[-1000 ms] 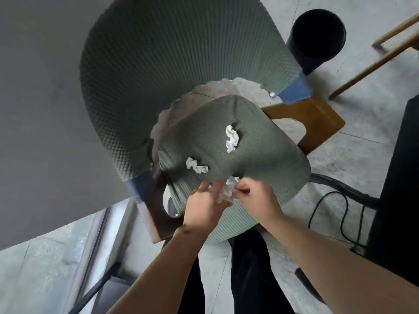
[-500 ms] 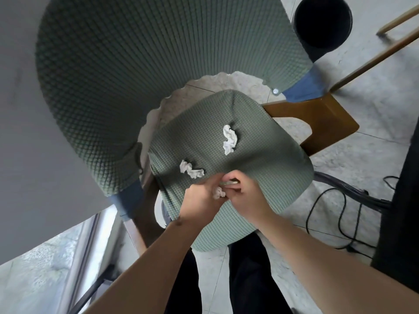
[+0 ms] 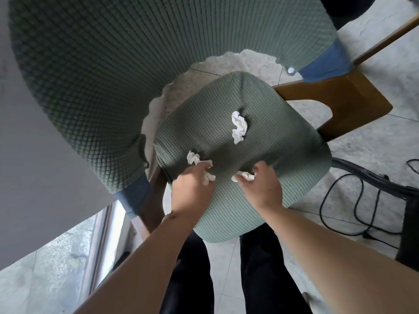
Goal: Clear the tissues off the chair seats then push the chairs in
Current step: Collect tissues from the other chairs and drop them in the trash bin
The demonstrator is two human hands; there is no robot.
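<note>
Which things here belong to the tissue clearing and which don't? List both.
Job: chair seat; loose tissue; tissue at left hand; tissue in right hand.
Lying about: black cable; dark bin; wooden leg of other furniture.

bin (image 3: pixel 344 10): cut by top edge | left hand (image 3: pixel 192 189): fingertips hidden under tissue (image 3: pixel 207 177)

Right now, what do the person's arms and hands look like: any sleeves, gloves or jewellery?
Both forearms are bare right up to the frame edge, with no sleeves in view. The left hand and right hand wear no gloves, and no rings, watch or wristbands show. Dark trousers cover the legs below.
</note>
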